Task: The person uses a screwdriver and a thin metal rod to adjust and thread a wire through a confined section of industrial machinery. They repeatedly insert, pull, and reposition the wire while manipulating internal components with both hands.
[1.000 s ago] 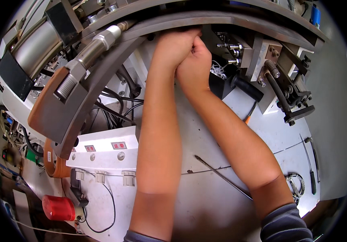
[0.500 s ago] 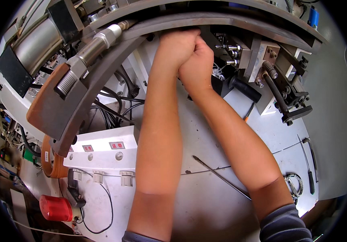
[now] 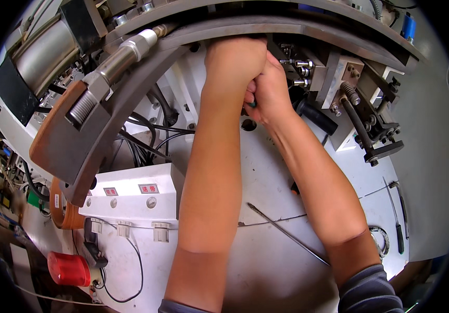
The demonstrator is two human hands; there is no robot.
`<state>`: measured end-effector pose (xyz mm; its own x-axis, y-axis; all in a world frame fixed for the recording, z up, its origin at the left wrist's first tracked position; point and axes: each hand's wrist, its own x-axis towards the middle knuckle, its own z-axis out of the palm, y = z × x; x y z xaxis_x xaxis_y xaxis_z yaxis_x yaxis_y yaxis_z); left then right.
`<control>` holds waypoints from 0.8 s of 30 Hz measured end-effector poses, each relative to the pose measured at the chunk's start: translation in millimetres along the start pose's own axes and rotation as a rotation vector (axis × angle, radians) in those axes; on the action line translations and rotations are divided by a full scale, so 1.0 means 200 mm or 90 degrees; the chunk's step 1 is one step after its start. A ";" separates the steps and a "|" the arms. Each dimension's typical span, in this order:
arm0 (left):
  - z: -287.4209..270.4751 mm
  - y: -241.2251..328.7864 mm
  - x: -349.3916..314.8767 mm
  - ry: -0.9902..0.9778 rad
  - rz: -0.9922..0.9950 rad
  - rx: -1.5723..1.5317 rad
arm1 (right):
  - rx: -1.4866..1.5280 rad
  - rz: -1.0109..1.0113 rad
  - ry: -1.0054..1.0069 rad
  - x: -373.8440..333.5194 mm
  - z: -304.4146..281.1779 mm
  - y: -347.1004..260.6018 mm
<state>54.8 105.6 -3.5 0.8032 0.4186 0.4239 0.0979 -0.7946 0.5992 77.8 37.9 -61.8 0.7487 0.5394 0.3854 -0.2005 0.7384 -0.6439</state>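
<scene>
While under beam edge (image 3: 266, 27), hands (image 3: 237, 58) together

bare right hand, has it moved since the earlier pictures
Yes, the bare right hand has shifted rightward, closer to the shiny silver metal bolts under the curved grey beam.

Bright light covers the flat white tabletop (image 3: 263, 251) at lower centre, fading into soft brownish shadow at the bottom edge, while deep shade sits beneath the curved grey steel beam (image 3: 235, 27) across the top. Highlights glint on the silver metal cylinder (image 3: 47, 52) at upper left. Fisheye distortion bows straight edges inside black corners.
</scene>
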 end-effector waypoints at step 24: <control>0.09 -0.11 0.05 0.071 0.086 -0.133 | -0.459 -0.358 0.126 0.10 -0.04 0.14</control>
<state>70.2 119.7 -24.4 0.7304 0.3700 0.5740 -0.1378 -0.7434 0.6545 93.3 66.5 -77.8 0.7238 0.0508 0.6881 0.6148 0.4050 -0.6767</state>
